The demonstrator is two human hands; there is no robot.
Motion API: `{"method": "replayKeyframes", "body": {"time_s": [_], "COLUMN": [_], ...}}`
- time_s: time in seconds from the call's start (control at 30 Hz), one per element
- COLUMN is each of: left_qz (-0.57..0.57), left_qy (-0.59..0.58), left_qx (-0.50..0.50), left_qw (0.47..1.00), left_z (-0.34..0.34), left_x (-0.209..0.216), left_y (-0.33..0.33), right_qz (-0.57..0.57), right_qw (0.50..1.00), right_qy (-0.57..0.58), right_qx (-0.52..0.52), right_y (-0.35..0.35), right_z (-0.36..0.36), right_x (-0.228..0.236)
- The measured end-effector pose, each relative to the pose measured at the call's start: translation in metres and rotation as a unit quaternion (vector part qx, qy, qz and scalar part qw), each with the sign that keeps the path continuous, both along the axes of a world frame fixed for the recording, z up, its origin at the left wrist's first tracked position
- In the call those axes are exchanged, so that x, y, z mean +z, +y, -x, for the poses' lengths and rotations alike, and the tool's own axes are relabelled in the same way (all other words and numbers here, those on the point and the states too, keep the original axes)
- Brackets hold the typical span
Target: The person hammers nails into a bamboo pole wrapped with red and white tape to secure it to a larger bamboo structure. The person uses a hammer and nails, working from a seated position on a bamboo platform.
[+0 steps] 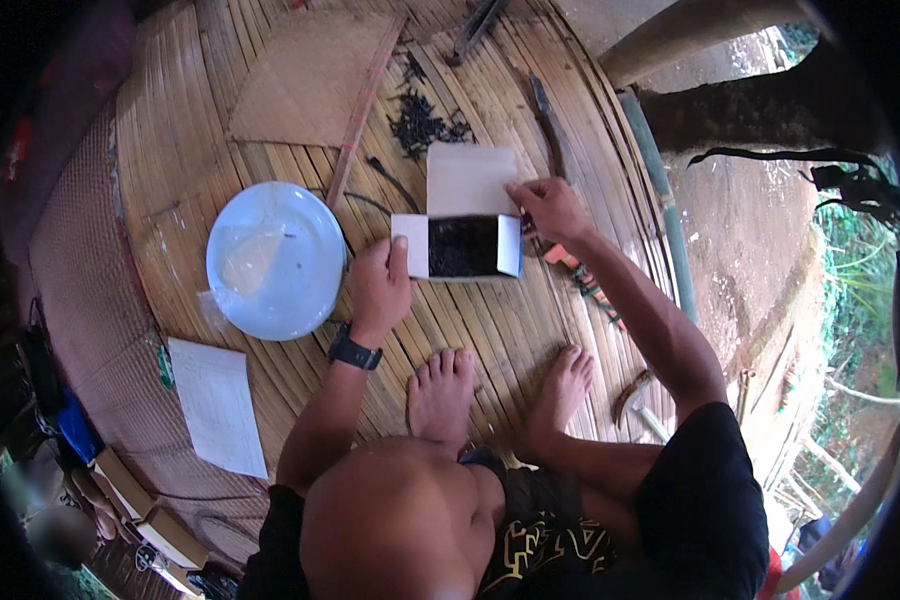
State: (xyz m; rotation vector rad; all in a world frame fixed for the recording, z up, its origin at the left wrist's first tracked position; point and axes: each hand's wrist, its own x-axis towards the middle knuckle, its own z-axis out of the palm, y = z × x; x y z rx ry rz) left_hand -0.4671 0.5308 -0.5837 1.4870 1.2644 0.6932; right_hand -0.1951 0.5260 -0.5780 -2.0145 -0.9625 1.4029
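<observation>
While the person sits on a split-bamboo platform (530, 330), both hands are engaged on a small white carton (462, 245) lying open directly ahead of the bare feet. The left hand (378, 285) is curled at the carton's near left corner, thumb and fingers pinching the left side flap (408, 238). The right hand (550, 205) pinches the far right corner of the raised lid flap (470, 180), fingers pressed together on its edge.

Condition of the carton: open, flaps spread, interior showing a dark fill that appears level with the walls. The contents look like small dark dried pieces, though the view is too coarse to be sure. Filling therefore seems largely done; closing is not done, as lid and both side flaps stand unfolded.

Beyond the right hand, a loose heap of dark pieces (420, 125) remains on the slats, so some material is unpacked. Left of the left hand sits a pale blue round plate (275, 260), apparently holding a clear bag. Nearer the left elbow lies a white sheet (215, 405). A woven mat (305, 85) lies beyond the plate.
</observation>
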Motion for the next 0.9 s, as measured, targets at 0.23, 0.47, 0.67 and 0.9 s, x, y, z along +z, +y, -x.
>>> {"method": "replayKeyframes", "body": {"time_s": [0.23, 0.47, 0.67, 0.9], "left_qz": [0.022, 0.018, -0.142, -0.143], "left_qy": [-0.065, -0.048, 0.144, 0.227], "left_qx": [-0.025, -0.083, -0.136, -0.194], "left_qw": [0.997, 0.995, 0.97, 0.944], "left_z": [-0.021, -0.05, -0.035, -0.047], "left_x": [0.032, -0.007, -0.012, -0.011], "left_y": [0.04, 0.062, -0.004, -0.028], "right_qz": [-0.083, -0.045, -0.048, -0.089], "right_qw": [0.99, 0.979, 0.977, 0.933], "right_qy": [-0.109, -0.197, -0.173, -0.349], "right_qx": [-0.025, -0.033, -0.116, -0.001], "right_y": [0.03, 0.035, 0.002, -0.017], "right_z": [-0.007, -0.052, -0.059, -0.004], "right_x": [0.024, -0.011, 0.011, 0.051]}}
